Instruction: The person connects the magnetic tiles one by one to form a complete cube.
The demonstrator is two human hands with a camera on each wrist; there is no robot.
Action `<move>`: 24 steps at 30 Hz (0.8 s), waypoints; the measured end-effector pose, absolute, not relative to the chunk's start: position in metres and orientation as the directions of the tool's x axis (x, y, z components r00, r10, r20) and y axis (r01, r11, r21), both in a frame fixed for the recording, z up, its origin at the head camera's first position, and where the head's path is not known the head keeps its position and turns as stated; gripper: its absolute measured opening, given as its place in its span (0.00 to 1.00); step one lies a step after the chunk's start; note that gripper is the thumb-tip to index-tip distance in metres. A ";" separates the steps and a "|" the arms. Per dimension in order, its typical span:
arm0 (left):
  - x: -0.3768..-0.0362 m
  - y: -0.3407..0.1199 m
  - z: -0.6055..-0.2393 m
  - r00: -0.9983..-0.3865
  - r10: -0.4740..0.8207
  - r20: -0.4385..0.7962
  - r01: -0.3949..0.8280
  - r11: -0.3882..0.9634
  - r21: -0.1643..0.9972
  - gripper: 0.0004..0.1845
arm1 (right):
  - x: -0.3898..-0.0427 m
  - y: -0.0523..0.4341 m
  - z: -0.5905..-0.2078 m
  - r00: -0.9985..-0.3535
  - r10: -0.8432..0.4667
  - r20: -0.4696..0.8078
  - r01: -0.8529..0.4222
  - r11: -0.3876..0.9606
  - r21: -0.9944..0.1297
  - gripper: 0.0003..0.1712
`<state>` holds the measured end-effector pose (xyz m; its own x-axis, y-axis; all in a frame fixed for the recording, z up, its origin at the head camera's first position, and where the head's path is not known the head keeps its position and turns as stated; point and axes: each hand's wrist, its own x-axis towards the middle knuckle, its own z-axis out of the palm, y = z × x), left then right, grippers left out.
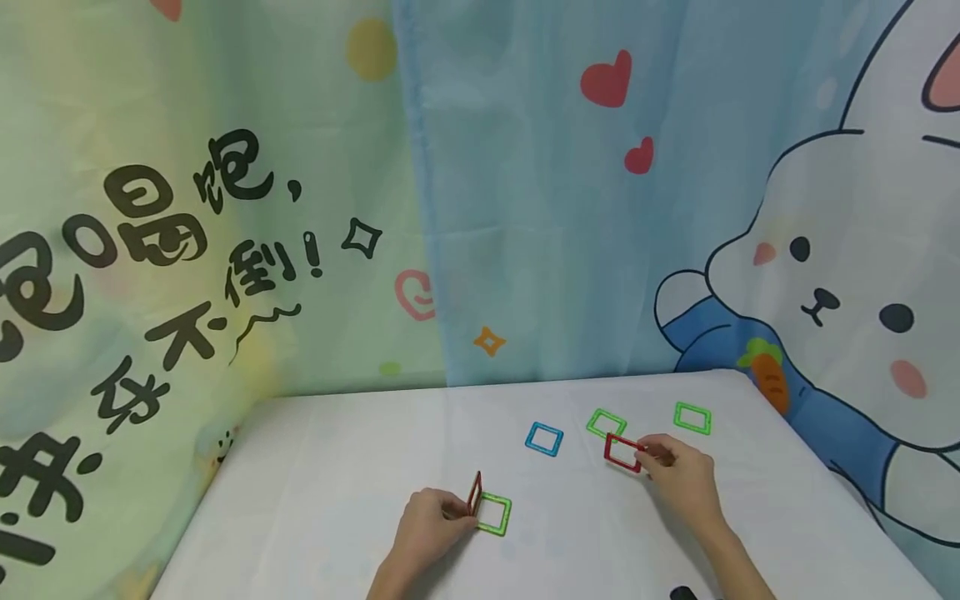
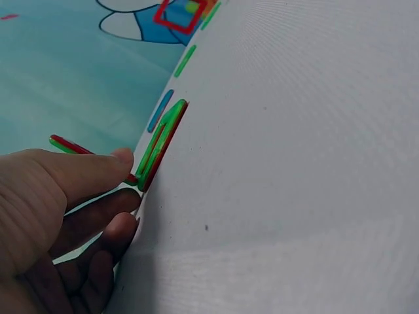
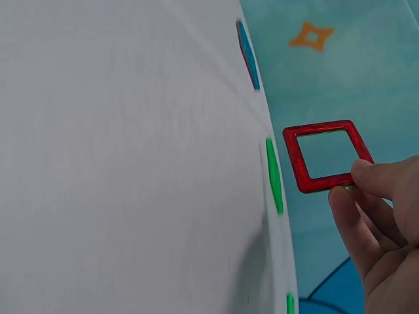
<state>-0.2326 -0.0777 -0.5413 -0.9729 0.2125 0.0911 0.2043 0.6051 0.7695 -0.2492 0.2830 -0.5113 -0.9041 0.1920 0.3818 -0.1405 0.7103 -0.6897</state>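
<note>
Red square frame (image 1: pixel 474 492), lower centre of head view, stands upright on edge against the left side of a green square frame (image 1: pixel 495 513) lying flat on the white table (image 1: pixel 322 483). Left hand (image 1: pixel 431 521) just left of it, fingers curled in, thumb + fingertips pinching the red piece's near edge. Left wrist view: thumb (image 2: pixel 98 171) lies on the red/green pair (image 2: pixel 160 147) where the two edges meet, other fingers tucked under; red + green look pressed together along one side.

Further up + right in head view, right hand (image 1: pixel 678 471) pinches a second red square frame (image 1: pixel 622 452) by its right edge, between thumb and forefinger, rest of fingers curled. Piece is tilted, lifted off the table on the hand side. Right wrist view: 2nd red frame (image 3: pixel 325 156) seen whole against the blue backdrop, fingertips (image 3: pixel 376 180) on its lower right corner.

Just behind that, nearly touching its upper left, a flat green frame (image 1: pixel 606 422). Left of it, apart, a blue square frame (image 1: pixel 543 438) flat on the table. Right, well apart, another green frame (image 1: pixel 692 417) near the table's far right corner.

Beyond the table edge: hanging cloth backdrop, pale green w/ black characters (image 1: pixel 150 275) at left, blue w/ red hearts (image 1: pixel 607 79) in the middle, cartoon rabbit (image 1: pixel 832 275) + carrot (image 1: pixel 768 375) at right.
</note>
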 end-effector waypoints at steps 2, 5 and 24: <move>-0.232 -0.080 -0.542 -0.976 0.204 0.083 0.193 0.611 0.768 0.05 | -0.250 0.267 -0.511 -0.912 0.169 0.373 -0.162 0.687 -0.709 0.09; -0.233 -0.082 -0.544 -0.973 0.210 0.091 0.203 0.610 0.766 0.05 | -0.251 0.244 -0.510 -0.921 0.134 0.365 -0.191 0.662 -0.725 0.09; -0.235 -0.080 -0.543 -0.975 0.208 0.083 0.190 0.570 0.800 0.04 | -0.255 0.156 -0.513 -0.944 -0.044 0.327 -0.298 0.541 -0.787 0.09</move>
<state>-0.2346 -0.0803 -0.5428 -0.9746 0.2076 0.0834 0.1898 0.5695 0.7998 -0.2551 0.1557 -0.5128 -0.9441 -0.0444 0.3266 -0.2976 0.5409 -0.7867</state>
